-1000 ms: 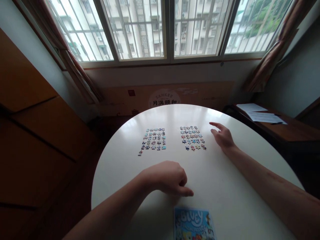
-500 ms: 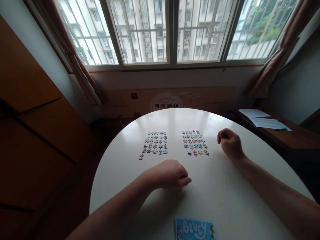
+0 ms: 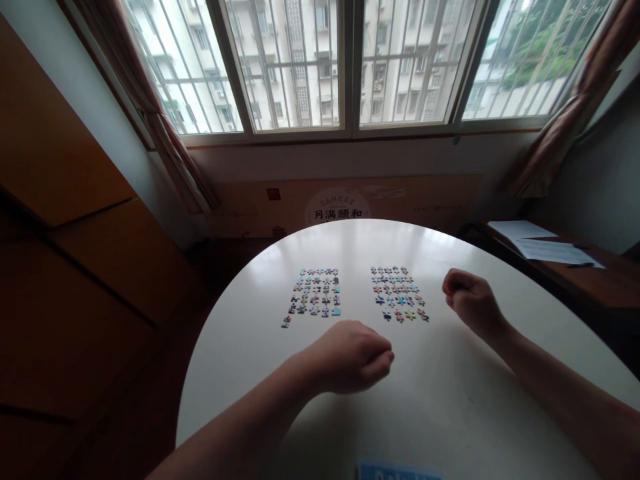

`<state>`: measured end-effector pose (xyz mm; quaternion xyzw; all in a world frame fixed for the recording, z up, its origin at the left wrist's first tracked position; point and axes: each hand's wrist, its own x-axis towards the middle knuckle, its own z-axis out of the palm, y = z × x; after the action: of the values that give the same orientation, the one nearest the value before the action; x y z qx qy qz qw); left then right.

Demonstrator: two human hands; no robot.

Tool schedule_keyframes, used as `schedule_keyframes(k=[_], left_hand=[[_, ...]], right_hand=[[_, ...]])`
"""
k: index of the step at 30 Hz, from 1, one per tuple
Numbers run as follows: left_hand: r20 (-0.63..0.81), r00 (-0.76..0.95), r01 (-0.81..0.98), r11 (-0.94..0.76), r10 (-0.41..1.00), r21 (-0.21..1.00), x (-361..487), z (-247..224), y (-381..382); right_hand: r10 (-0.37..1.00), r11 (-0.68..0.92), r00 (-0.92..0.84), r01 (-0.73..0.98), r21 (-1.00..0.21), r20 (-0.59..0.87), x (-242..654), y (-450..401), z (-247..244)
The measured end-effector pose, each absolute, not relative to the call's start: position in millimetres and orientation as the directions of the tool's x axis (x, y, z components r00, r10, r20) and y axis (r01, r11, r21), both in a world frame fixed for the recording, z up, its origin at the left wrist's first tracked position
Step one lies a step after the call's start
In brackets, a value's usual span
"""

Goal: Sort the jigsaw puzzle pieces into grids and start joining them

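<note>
Two groups of jigsaw pieces lie in rows on a white round table (image 3: 240,347), a left group (image 3: 315,301) and a right group (image 3: 399,289). One piece (image 3: 286,322) sits at the lower left corner of the left group. My left hand (image 3: 354,357) is curled into a fist in front of both groups, with nothing visible in it. To the right of the right group, my right hand (image 3: 470,297) is also closed in a fist, and no object shows in it. Neither hand touches the pieces.
A blue box (image 3: 397,472) is partly in view at the near edge of the frame. Papers (image 3: 557,251) and a pen (image 3: 580,265) lie on a brown side table (image 3: 595,283) at the right. Beyond the table are a barred window and curtains.
The view has tilted up a little, so less of the blue box shows. My left hand has closed more fully, its thumb now against the fingers. The pieces look unmoved.
</note>
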<state>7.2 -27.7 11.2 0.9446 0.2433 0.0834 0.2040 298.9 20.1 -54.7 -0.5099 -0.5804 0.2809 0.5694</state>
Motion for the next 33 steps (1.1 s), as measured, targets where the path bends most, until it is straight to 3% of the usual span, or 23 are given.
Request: schedule_keyframes(k=[3, 8, 18, 26, 33], left_hand=[[0.131, 0.84, 0.44, -0.801, 0.527, 0.405, 7, 10, -26], [0.136, 0.849, 0.419, -0.808, 0.51, 0.415, 8, 6, -27], [0.204, 0.872, 0.316, -0.831, 0.445, 0.458, 14, 2, -41], [0.271, 0.866, 0.306, -0.875, 0.42, 0.376, 21, -3, -44], [0.433, 0.815, 0.135, -0.853, 0.384, 0.504, 19, 1, -53]], right_hand=[[0.914, 0.331, 0.133, 0.303, -0.894, 0.383, 299, 18, -52], [0.891, 0.409, 0.016, 0.41, -0.815, 0.455, 289, 9, -45], [0.731, 0.639, -0.229, 0.561, -0.527, 0.643, 273, -14, -38], [0.681, 0.665, -0.24, 0.598, -0.447, 0.692, 274, -8, -44], [0.657, 0.694, -0.277, 0.587, -0.418, 0.701, 275, -11, -41]])
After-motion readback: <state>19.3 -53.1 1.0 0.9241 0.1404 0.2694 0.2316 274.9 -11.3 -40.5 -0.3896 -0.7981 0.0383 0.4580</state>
